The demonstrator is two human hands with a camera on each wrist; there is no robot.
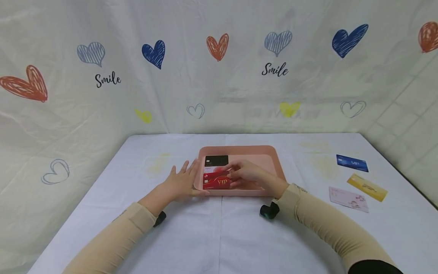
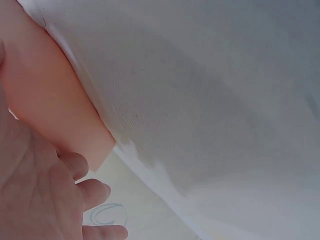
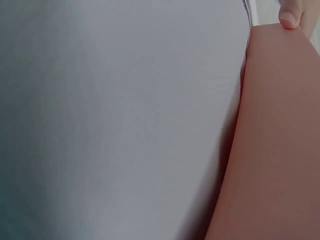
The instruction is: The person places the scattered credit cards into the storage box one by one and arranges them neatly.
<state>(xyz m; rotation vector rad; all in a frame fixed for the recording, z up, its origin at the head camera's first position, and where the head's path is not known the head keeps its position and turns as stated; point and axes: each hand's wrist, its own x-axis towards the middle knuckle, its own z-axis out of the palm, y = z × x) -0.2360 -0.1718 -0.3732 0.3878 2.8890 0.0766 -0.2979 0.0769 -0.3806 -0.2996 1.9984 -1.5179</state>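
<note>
A pink tray (image 1: 254, 151) lies on the white-covered table. In its left part, several cards overlap in a column: a black card (image 1: 216, 160) at the back, a pink-and-white card (image 1: 213, 169), then red cards, with a red VIP card (image 1: 216, 184) in front. My left hand (image 1: 181, 182) rests against the tray's left front corner, fingers spread along its side and thumb at the front rim. Over the tray, my right hand (image 1: 248, 173) reaches in from the right with loosely bent, separated fingertips at the cards' right edges. The right wrist view catches the left thumb (image 3: 289, 21) on the rim.
To the right on the table lie a blue card (image 1: 352, 163), a yellow card (image 1: 367, 187) and a pale pink card (image 1: 349, 199). A whitish curtain (image 1: 239, 87) printed with hearts and "Smile" hangs behind the table.
</note>
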